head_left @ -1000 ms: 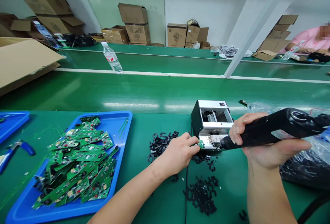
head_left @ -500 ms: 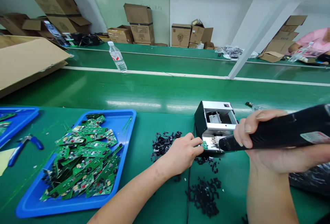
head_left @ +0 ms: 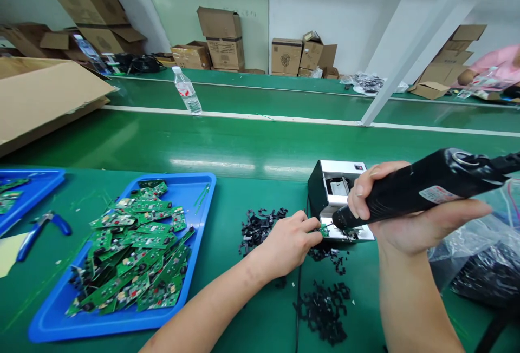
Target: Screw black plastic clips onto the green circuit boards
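Observation:
Between the fingertips of my left hand [head_left: 290, 242] is a small green circuit board [head_left: 324, 230], held at the front of a black and silver machine [head_left: 339, 193]. My right hand [head_left: 400, 223] is wrapped round a black electric screwdriver [head_left: 410, 190], which lies nearly level, its nose pointing left. The screwdriver's tip is close to the circuit board; whether it touches cannot be made out. Small black plastic parts [head_left: 262, 228] lie in a heap beside my left hand, and another black pile [head_left: 325, 309] is nearer to me.
A blue tray [head_left: 209, 201] full of green circuit boards stands at left, with blue-handled cutters [head_left: 38, 234] beyond it. A clear plastic bag [head_left: 483, 244] of black parts is at right. A water bottle [head_left: 187, 91] stands further back. At far right a person's pink sleeve [head_left: 498, 63] shows.
My right hand has moved left with the electric screwdriver, bringing its tip closer to the circuit board. The plastic bag at right is now more exposed. My left hand stays nearly in place.

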The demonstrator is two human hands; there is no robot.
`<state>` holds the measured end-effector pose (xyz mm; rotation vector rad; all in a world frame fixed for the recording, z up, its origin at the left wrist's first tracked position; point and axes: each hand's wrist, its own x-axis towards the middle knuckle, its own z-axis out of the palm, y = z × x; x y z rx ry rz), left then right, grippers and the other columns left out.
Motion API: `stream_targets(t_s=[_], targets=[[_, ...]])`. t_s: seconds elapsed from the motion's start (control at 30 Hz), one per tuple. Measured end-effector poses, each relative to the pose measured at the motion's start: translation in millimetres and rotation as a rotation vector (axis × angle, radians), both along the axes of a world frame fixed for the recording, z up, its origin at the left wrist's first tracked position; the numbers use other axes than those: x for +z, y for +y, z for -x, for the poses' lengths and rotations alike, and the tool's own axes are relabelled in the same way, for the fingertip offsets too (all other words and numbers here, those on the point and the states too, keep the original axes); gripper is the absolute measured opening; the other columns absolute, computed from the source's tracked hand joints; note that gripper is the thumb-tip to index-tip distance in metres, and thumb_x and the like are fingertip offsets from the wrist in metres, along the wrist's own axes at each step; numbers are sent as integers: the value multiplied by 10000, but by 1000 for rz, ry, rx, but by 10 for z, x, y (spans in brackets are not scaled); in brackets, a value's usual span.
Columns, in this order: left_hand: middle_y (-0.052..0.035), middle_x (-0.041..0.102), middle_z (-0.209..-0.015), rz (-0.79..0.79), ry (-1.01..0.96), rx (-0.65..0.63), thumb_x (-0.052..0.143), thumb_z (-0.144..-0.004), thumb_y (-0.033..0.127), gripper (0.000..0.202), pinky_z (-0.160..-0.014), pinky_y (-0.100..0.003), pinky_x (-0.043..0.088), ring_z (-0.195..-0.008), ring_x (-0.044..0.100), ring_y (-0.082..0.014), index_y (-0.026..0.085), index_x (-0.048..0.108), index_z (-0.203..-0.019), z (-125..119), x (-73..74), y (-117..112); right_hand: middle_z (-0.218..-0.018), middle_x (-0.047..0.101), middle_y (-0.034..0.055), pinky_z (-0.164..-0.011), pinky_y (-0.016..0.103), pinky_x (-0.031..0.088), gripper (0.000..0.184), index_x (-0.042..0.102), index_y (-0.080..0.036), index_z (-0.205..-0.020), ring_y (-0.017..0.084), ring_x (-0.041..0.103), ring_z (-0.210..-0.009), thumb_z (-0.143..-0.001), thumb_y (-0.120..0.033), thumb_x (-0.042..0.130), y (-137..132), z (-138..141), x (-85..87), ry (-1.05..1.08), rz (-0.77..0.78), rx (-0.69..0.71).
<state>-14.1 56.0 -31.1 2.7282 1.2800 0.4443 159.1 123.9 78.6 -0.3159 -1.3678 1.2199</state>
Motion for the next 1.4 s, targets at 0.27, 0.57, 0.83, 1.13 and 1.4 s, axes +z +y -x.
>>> stream_targets(t_s=[0.27,0.57,0.83,1.13,1.4], targets=[[-45,623,-1195,3,10,15,483,-1012,149,163,-770,-342,482,-968,511,-206,202,635,-987,12,-31,-5,-663,659,0,-327,262,412,722,749,-210,-865,122,531,-355,-693,-893,594,-1,48,-27,-35,32,27],[-35,626,-1194,-5,-15,18,453,-1029,165,196,-766,-343,474,-944,504,-202,205,639,-982,11,-53,2,-667,656,17,-320,249,402,714,739,-191,-864,116,525,-363,-689,-874,625,-14,83,-68,-37,25,29],[-38,612,-1198,-9,5,25,486,-1020,164,170,-720,-342,477,-935,509,-191,212,647,-990,18,-27,5,-678,667,22,-290,264,382,717,767,-217,-898,129,530,-354,-725,-885,572,-88,-113,-10,-26,-25,-33],[-13,632,-1201,-35,-8,24,486,-1012,147,162,-701,-343,455,-922,497,-193,200,625,-949,22,-40,3,-638,658,19,-277,269,381,722,770,-220,-883,141,535,-339,-724,-893,562,-37,-405,-124,-71,-42,-116],[-9,634,-1206,-33,-4,25,483,-1017,154,162,-698,-345,451,-936,501,-198,210,629,-977,30,-52,2,-635,649,8,-294,258,382,711,762,-201,-878,133,538,-344,-719,-874,597,-39,-409,-215,-52,0,-110]])
